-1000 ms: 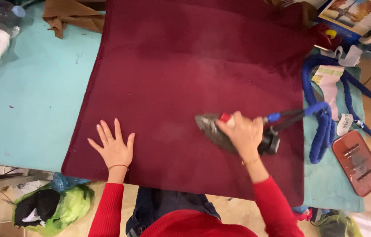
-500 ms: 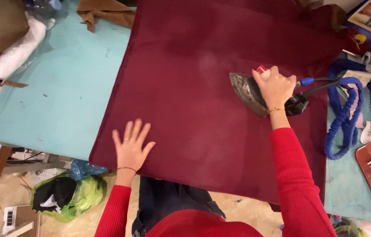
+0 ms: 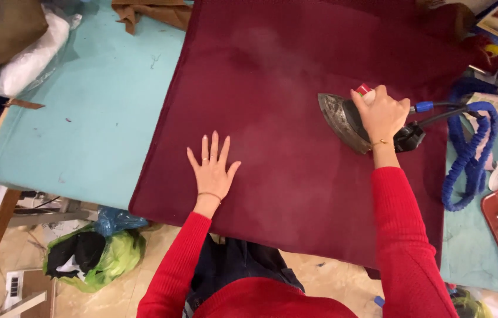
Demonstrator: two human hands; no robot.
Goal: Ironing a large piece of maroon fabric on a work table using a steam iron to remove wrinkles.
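The right hand [image 3: 381,112] is wrapped around the handle of a steam iron [image 3: 352,122] resting on dark red cloth [image 3: 296,88] (spread over the turquoise bench [image 3: 96,123]), while the left hand [image 3: 212,168] lies flat, fingers spread, on the cloth's near edge.

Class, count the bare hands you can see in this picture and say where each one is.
2. The left hand lies flat, fingers spread, on the dark red fabric. The right hand grips the handle of the grey metal iron resting on that fabric. None seems hidden.

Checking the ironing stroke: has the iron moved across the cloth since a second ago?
Yes. The iron moved away from the dark red cloth's near edge, toward its middle.
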